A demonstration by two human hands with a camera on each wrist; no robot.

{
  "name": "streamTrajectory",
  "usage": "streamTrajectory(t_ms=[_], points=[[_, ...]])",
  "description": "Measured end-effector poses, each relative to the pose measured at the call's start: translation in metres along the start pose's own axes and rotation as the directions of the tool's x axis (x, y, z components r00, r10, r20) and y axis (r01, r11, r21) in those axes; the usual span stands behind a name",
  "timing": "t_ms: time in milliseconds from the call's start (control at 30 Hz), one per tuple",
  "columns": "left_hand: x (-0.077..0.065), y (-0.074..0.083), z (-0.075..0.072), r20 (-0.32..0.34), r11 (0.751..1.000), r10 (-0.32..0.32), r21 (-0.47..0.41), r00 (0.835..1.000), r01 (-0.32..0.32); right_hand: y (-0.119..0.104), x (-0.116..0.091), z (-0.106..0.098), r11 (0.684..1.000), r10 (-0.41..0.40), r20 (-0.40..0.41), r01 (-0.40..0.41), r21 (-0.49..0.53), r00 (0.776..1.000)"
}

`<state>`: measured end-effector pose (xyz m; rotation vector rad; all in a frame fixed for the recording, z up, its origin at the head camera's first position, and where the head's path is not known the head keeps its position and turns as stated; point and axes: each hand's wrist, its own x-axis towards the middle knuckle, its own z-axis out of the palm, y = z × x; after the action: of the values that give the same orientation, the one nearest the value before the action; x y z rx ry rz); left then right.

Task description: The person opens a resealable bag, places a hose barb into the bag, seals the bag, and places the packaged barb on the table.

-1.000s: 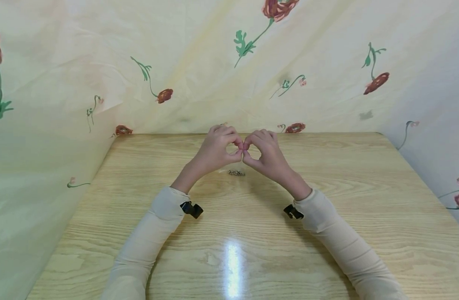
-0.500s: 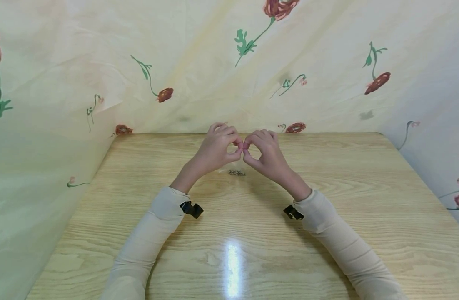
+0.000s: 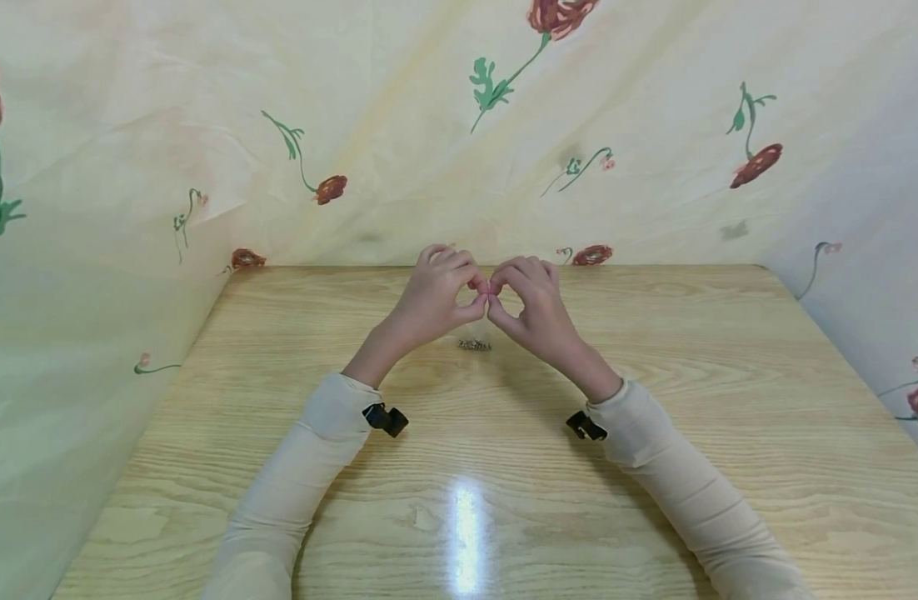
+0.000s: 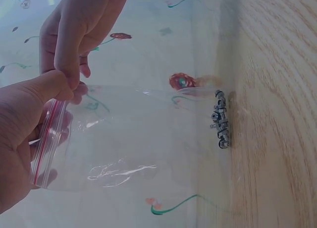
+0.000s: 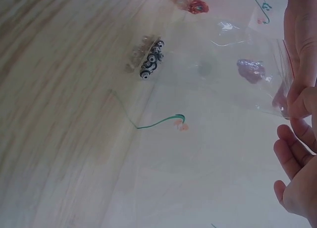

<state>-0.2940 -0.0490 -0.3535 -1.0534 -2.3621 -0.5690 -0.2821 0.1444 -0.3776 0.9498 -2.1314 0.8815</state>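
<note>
A clear zip-lock bag (image 4: 124, 134) with a red line along its top hangs between my hands. Small shiny metal parts (image 4: 221, 120) lie gathered in its bottom, close to the tabletop; what kind they are cannot be told. My left hand (image 3: 432, 293) pinches the zip edge between thumb and fingers. At one end of that same edge, my right hand (image 3: 534, 304) pinches the corner, its fingertips touching those of the left. From the head view the bag film is nearly invisible, and only the metal parts show below the hands.
A wood-grain table (image 3: 459, 433) spreads under both arms, with a bright light reflection near its front. Pale flowered sheeting (image 3: 399, 125) rises behind the table and along its sides. Black straps (image 3: 386, 419) sit at the sleeve cuffs.
Both hands' pinching fingertips have shifted up very slightly in the head view. The hands keep their hold on the bag, and the metal parts stay almost where they were.
</note>
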Motion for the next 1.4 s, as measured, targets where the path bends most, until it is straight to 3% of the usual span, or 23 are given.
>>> streamTrajectory(t_ms=[1400], points=[[0.0023, 0.0011, -0.0046, 0.038, 0.999, -0.011, -0.046, 0.999, 0.013, 0.0043, 0.0039, -0.0034, 0.998, 0.029, -0.036, -0.031, -0.055, 0.999]])
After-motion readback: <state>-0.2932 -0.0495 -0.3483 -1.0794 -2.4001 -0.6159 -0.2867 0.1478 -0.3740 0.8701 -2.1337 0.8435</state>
